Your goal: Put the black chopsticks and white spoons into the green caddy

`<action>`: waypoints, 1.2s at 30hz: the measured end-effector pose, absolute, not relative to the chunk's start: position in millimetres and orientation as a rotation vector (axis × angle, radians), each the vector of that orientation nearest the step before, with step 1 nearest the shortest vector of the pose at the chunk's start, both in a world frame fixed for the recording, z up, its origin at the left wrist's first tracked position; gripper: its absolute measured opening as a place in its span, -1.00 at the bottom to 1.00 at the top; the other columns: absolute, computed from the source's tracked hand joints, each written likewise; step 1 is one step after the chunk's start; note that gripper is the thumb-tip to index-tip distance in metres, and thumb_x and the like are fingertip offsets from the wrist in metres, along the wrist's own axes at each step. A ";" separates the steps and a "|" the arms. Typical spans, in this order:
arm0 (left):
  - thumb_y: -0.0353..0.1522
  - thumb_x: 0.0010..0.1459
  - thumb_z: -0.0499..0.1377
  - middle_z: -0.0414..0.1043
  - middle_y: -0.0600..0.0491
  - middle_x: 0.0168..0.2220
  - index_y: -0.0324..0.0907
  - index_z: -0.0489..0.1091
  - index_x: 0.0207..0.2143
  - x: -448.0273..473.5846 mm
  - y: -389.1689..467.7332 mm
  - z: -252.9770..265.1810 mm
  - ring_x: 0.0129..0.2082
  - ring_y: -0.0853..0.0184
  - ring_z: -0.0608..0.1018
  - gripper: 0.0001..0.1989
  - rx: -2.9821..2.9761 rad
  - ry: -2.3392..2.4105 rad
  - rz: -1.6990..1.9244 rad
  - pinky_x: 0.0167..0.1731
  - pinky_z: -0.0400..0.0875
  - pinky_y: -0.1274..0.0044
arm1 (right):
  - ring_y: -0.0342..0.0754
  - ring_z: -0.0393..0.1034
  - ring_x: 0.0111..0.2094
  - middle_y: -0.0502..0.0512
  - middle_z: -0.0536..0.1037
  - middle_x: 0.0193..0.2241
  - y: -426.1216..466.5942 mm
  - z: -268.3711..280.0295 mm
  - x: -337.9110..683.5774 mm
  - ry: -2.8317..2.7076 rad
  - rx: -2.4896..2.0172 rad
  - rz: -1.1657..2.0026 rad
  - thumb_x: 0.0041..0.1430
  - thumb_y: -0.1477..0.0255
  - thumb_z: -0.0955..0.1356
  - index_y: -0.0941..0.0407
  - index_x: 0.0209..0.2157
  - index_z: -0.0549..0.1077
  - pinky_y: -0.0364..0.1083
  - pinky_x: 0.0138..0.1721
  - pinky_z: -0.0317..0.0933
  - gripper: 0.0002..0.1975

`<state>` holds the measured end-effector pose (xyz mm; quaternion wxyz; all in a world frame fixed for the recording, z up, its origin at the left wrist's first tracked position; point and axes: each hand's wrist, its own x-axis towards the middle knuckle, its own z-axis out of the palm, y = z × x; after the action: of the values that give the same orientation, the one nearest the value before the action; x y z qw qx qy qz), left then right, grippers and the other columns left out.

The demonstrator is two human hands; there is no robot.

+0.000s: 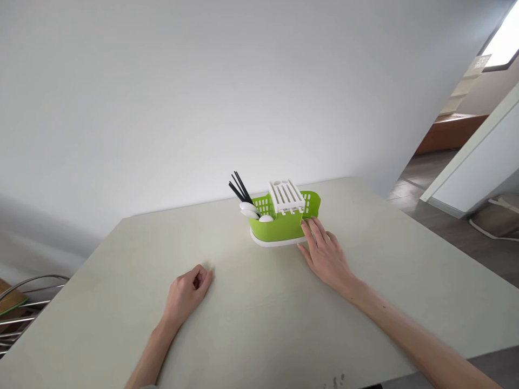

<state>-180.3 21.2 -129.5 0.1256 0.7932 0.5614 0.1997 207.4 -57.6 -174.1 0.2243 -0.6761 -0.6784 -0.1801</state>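
A green utensil holder point(279, 229) with a white base and a white slotted rack point(287, 195) on top stands toward the back of the table. Black chopsticks point(240, 186) lean out of its left end, beside several white spoons point(248, 210). My right hand point(324, 249) is at the holder's front right side, fingers stretched out, the fingertips against or just in front of the green wall. Apart from it, on the table to the left, my left hand point(188, 289) rests with its fingers curled into a loose fist, and I see nothing in it.
The pale table point(243, 324) reaches back to a white wall point(203, 97). A metal wire rack point(24, 313) is beyond the table's left edge. To the right are a grey floor point(436, 173), a white partition point(478, 162) and a bright window point(505, 38).
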 end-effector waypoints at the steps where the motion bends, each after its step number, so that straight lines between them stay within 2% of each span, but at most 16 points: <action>1: -0.02 0.29 0.06 0.19 0.19 -0.60 -0.09 0.13 -0.50 -181.1 21.8 -130.1 -0.57 0.40 0.19 -0.57 2.313 1.634 0.584 -0.51 0.16 0.56 | 0.26 0.04 0.46 0.42 0.15 0.45 -57.3 -174.5 212.6 -1.872 -1.878 -0.507 0.54 0.29 0.06 0.15 0.54 -0.28 0.29 0.24 0.22 -0.31; 12: -0.03 0.29 0.07 0.18 0.19 -0.58 -0.09 0.13 -0.49 -185.5 21.7 -130.7 -0.56 0.40 0.17 -0.59 2.266 1.632 0.576 -0.50 0.13 0.55 | 0.24 0.03 0.46 0.47 0.20 0.42 -52.4 -176.1 288.9 -1.834 -2.050 -0.592 0.50 0.30 0.07 0.25 0.50 -0.10 0.26 0.22 0.24 -0.35; 18: -0.03 0.29 0.07 0.17 0.20 -0.57 -0.09 0.14 -0.48 -189.2 23.5 -133.8 -0.54 0.40 0.17 -0.59 2.239 1.624 0.586 -0.49 0.13 0.56 | 0.19 -0.04 0.48 0.46 0.15 0.45 -45.7 -183.2 340.1 -1.816 -2.185 -0.575 0.47 0.28 0.08 0.31 0.48 -0.04 0.22 0.22 0.27 -0.33; 31: -0.03 0.29 0.08 0.18 0.19 -0.57 -0.10 0.13 -0.49 -192.4 25.5 -139.3 -0.53 0.39 0.17 -0.58 2.238 1.622 0.599 -0.49 0.13 0.56 | 0.24 -0.10 0.49 0.42 0.05 0.48 -41.8 -176.0 398.7 -1.833 -2.218 -0.390 0.44 0.26 0.14 0.21 0.50 -0.18 0.22 0.23 0.30 -0.27; 36: -0.05 0.28 0.09 0.17 0.19 -0.57 -0.10 0.15 -0.49 -192.1 24.6 -138.4 -0.53 0.39 0.18 -0.60 2.231 1.596 0.653 -0.49 0.14 0.56 | 0.39 -0.24 0.51 0.56 -0.19 0.51 -48.4 -189.6 357.2 -1.604 -2.269 -0.284 0.44 0.15 0.14 0.30 0.51 -0.27 0.31 0.28 0.21 -0.17</action>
<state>-192.1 24.6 -138.4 0.1601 0.7811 0.5586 0.2287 357.2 -48.4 -189.6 0.1735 -0.8000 -0.5655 -0.1000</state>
